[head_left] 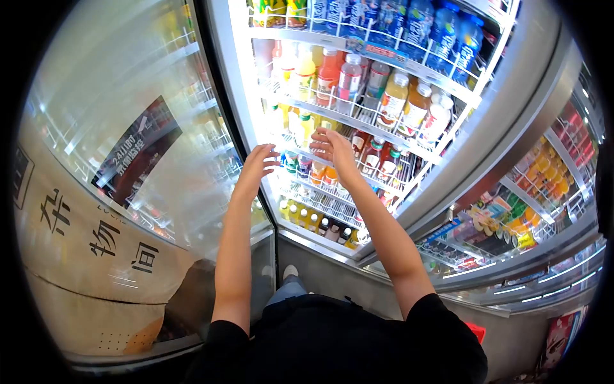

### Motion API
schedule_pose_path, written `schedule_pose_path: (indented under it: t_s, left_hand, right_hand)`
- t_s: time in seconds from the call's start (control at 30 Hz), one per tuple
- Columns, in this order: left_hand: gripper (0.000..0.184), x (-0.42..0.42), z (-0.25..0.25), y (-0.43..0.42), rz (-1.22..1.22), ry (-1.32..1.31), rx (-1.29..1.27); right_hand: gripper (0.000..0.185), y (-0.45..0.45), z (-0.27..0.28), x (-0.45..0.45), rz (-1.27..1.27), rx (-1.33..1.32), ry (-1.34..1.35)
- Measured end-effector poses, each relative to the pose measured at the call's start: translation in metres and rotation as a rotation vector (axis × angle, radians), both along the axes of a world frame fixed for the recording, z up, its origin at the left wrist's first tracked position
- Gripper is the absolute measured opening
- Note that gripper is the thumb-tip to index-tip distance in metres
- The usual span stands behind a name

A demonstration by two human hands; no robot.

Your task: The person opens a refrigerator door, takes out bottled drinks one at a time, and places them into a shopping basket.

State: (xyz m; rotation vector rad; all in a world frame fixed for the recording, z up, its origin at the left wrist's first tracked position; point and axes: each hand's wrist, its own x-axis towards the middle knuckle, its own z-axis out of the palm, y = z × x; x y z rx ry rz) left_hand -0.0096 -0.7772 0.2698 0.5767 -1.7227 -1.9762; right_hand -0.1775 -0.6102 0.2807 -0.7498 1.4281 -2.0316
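Observation:
Both my hands are raised before an open, brightly lit drinks fridge. My left hand (257, 168) is by the inner edge of the opened glass door (153, 173), fingers apart and curved to the right, holding nothing. To its right, my right hand (334, 152) points its spread, bent fingers left, in front of the middle shelves, and it is empty too. Yellow bottles (303, 128) stand just behind and left of my right hand. Dark red bottles with green caps (389, 163) are to its right. Whether the fingertips touch any bottle is hard to tell.
Blue bottles (419, 29) fill the upper shelf. Orange and pale bottles (416, 109) stand on the shelf below. More small bottles (312, 221) line the bottom. Another drinks cooler (537, 185) is at the right. A red object (476, 331) lies low right.

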Motion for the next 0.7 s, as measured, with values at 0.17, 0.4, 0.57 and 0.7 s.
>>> schedule_pose_path:
  t_s: [0.17, 0.4, 0.57, 0.7]
  left_hand:
    - [0.044, -0.076, 0.029, -0.049, 0.069, 0.187, -0.128]
    - [0.044, -0.137, 0.05, -0.107, 0.145, 0.289, -0.187]
    - [0.043, -0.16, 0.028, -0.119, 0.221, 0.324, -0.311]
    - [0.039, -0.181, 0.024, -0.136, 0.251, 0.307, -0.318]
  right_hand:
    - [0.046, -0.064, 0.022, -0.047, 0.01, -0.043, 0.114]
    - [0.05, -0.135, 0.051, -0.087, -0.039, -0.051, 0.218]
    - [0.047, -0.161, 0.055, -0.093, -0.02, 0.02, 0.327]
    - [0.048, -0.179, 0.059, -0.108, -0.057, 0.083, 0.387]
